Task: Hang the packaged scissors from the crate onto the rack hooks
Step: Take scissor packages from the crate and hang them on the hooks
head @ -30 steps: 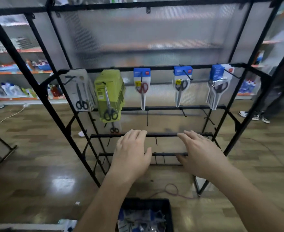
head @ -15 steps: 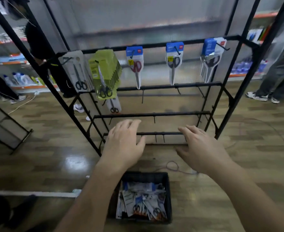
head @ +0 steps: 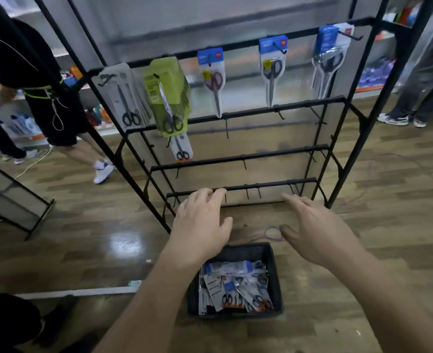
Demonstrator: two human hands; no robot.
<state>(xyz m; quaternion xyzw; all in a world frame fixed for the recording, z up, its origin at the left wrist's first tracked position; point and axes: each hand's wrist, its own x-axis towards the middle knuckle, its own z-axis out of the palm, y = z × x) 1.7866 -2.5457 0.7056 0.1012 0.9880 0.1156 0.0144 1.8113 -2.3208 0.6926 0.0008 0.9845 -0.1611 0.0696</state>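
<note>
The left hand (head: 200, 225) is held palm-down ahead at 11 o'clock, the right hand (head: 315, 234) at 1 o'clock. Both are loosely spread.

Crate (head: 248, 250): black, open-topped, stood on the floor just in front of the rack (head: 235, 157) | loose packaged scissors (head: 235, 286): lay heaped and overlapping inside the crate | hung packs (head: 168, 98): five groups hung upright along the rack's top bar | small pack (head: 182, 149): hung one bar lower

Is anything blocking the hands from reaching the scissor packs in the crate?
Nothing visible does. The crate has no lid, and the packaged scissors lie exposed inside. The left hand and right hand hover near its far rim, both empty and open.
</note>
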